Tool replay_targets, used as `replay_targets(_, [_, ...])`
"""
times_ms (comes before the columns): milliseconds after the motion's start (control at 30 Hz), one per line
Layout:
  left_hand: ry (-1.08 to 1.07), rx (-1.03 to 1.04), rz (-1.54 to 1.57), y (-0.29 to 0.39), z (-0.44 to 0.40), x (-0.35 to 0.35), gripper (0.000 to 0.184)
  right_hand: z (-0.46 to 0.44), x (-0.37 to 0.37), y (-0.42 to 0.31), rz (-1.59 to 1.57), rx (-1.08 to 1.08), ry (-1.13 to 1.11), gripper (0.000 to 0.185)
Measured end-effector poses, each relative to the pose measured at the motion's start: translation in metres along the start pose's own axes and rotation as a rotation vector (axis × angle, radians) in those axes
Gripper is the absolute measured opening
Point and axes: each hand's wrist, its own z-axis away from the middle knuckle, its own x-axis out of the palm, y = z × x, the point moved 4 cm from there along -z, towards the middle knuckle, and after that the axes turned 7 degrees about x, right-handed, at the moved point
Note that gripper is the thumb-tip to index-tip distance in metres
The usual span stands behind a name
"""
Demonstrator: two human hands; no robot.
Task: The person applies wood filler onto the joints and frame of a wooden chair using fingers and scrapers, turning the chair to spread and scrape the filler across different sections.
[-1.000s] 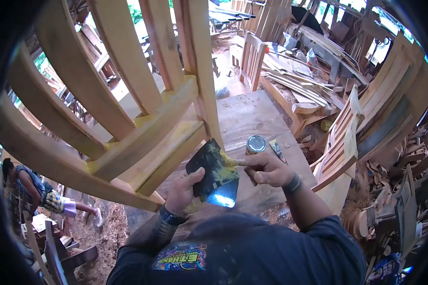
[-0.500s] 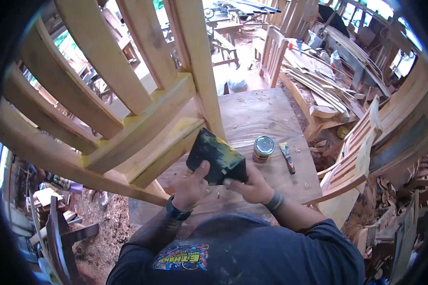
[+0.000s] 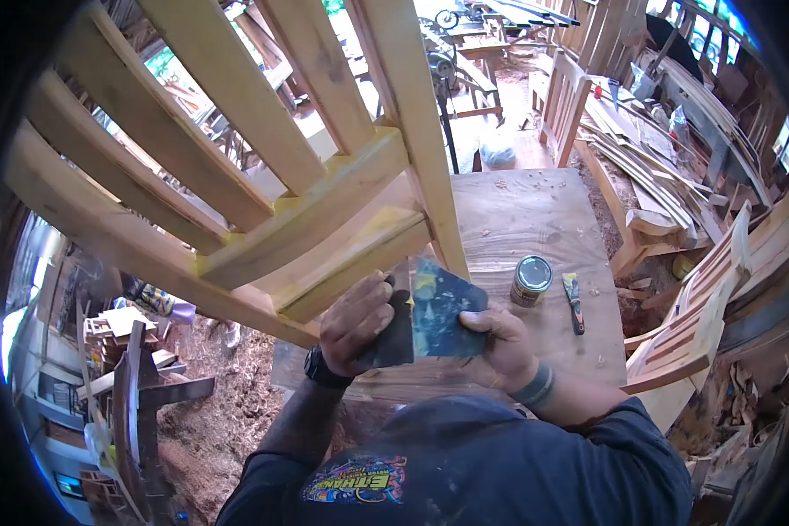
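Note:
My left hand (image 3: pixel 357 324) grips a dark flat piece (image 3: pixel 396 329) with a dab of yellow paste on its edge. In my right hand (image 3: pixel 506 351) is a dark flat plate (image 3: pixel 451 311) smeared with yellow and whitish paste, my thumb pressed on its face. The two pieces are side by side, edges close together; whether they touch I cannot tell. Just beyond them leans a pale wooden chair (image 3: pixel 311 215) with yellow smears around its slat joints. A lidded tin (image 3: pixel 531 280) and a putty knife (image 3: pixel 574 304) are on the wooden tabletop (image 3: pixel 535 219), right of my hands.
Another slatted chair part (image 3: pixel 693 307) stands at the right. Behind it lie stacked wood strips (image 3: pixel 644 158), and a chair back (image 3: pixel 565 105) stands past the table. Dark wooden frame pieces (image 3: pixel 136 412) rise at the left above a floor strewn with shavings (image 3: pixel 215 386).
The dark pieces, held together before, now show as two separate pieces, one in each hand. My left hand has turned over, its fingers now across its piece. The view has shifted left.

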Motion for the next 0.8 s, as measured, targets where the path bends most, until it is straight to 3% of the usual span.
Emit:
replay_targets(100, [-0.130, 0.082, 0.055, 0.006, -0.004, -0.006, 0.026, 0.004, 0.035, 0.004, -0.064, 0.038, -0.105, 0.047])
replay_targets(333, [-0.131, 0.102, -0.007, 0.010, 0.013, -0.023, 0.034, 0.007, 0.050, 0.033, 0.039, -0.078, -0.104, 0.041])
replay_targets(500, [-0.123, -0.003, 0.000, 0.004, 0.024, -0.036, 0.036, 0.019, 0.071, 0.050, 0.148, -0.119, -0.109, 0.040])
replay_targets(600, [-0.140, -0.066, -0.018, 0.001, 0.029, -0.042, 0.036, 0.033, 0.077, 0.057, 0.311, -0.263, 0.002, 0.042])
replay_targets(667, [0.092, -0.509, 0.208, -0.004, 0.044, -0.039, 0.030, 0.044, 0.082, 0.049, 0.295, -0.348, 0.018, 0.046])
replay_targets(733, [0.275, -1.124, 0.492, -0.005, 0.080, -0.031, 0.029, 0.053, 0.082, 0.033, 0.360, -0.456, 0.051, 0.049])
replay_targets(800, [0.511, -1.257, 1.164, 0.009, 0.073, -0.035, 0.034, 0.049, 0.064, 0.026, 0.504, -0.615, 0.161, 0.047])
